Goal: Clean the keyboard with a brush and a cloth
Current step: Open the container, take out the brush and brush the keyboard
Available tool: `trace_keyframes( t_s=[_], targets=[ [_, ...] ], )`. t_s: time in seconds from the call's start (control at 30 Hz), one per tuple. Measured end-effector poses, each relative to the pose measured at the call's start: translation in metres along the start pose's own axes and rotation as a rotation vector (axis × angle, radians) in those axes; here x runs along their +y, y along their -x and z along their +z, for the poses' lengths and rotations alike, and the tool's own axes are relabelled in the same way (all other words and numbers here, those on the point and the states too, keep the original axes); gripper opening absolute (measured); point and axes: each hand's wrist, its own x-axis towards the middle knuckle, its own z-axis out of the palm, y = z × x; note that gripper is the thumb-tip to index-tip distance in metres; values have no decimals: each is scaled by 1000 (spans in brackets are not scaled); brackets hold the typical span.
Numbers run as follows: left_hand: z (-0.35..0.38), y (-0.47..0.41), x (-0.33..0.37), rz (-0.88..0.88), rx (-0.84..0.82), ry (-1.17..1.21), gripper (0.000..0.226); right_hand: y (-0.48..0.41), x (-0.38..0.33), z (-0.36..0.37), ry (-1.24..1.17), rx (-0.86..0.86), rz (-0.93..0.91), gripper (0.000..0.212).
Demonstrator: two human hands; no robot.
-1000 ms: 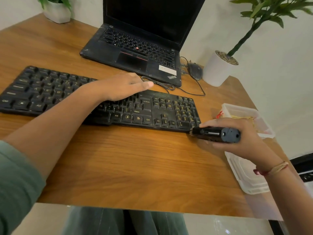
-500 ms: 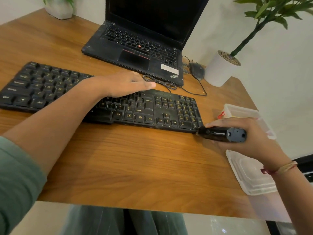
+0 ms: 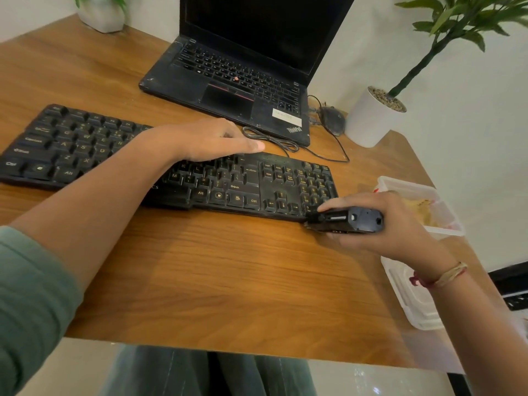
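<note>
A black full-size keyboard (image 3: 245, 187) lies across the wooden desk (image 3: 217, 270). My left hand (image 3: 205, 140) rests flat on its middle rows with straight fingers pointing right. My right hand (image 3: 383, 224) grips a black brush tool (image 3: 347, 220) held sideways, its tip touching the keyboard's front right corner by the number pad. No cloth is visible.
An open black laptop (image 3: 228, 78) sits behind the keyboard, with a cable (image 3: 285, 142) and a mouse (image 3: 333, 120) to its right. White plant pots stand at the back right (image 3: 368, 121) and back left (image 3: 100, 15). A clear plastic container (image 3: 445, 221) and lid (image 3: 411, 298) lie by the right edge.
The view shifted slightly. The brush tip stays at the keyboard's front right corner and has edged a little along it. My left hand keeps resting on the keys.
</note>
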Motion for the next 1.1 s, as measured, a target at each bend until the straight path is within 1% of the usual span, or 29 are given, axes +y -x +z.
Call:
trace_keyframes(
  t_s=[0.07, 0.17, 0.23, 0.3, 0.37, 0.43, 0.5, 0.57, 0.63, 0.73, 0.8, 0.87, 1.0, 1.1],
  targets=[
    [0, 0, 1, -7, 3, -1, 105, -10, -6, 8, 17, 1, -28, 37],
    [-1, 0, 1, -4, 0, -8, 113, -22, -16, 18, 19, -13, -42, 37],
    [-1, -1, 1, -3, 4, -9, 114, -29, -26, 26, 32, -21, -61, 36],
    [-1, -1, 1, 0, 9, -17, 114, -38, -38, 38, 40, -25, -109, 35],
    [-1, -2, 0, 2, 16, -23, 109, -51, -48, 53, 4, -11, -179, 36],
    [-1, -3, 0, 1, 24, -20, 112, -65, -57, 67, -141, -25, -225, 37],
    [-1, -3, 0, 18, 23, -9, 117, -74, -64, 69, -366, -45, -231, 40],
    [-2, -1, 0, 42, 15, -6, 111, -75, -62, 54, -491, -12, -208, 44],
    [-1, 0, 2, 29, 11, -12, 105, -67, -55, 31, -431, 34, -204, 45],
    [0, 0, 1, -41, 17, -14, 106, -42, -34, 3, -229, 18, -125, 39],
    [-1, 1, 0, -55, 16, -15, 106, -22, -21, -8, -183, -4, -52, 39],
    [-1, 1, 0, -68, 22, -15, 106, -5, -14, -15, -115, 13, -8, 39],
    [0, 0, -1, -73, 33, 2, 106, 15, 0, -19, -12, 51, 112, 55],
    [0, -1, -2, -67, 33, 12, 105, 19, 4, -17, -7, 64, 126, 49]
  ],
)
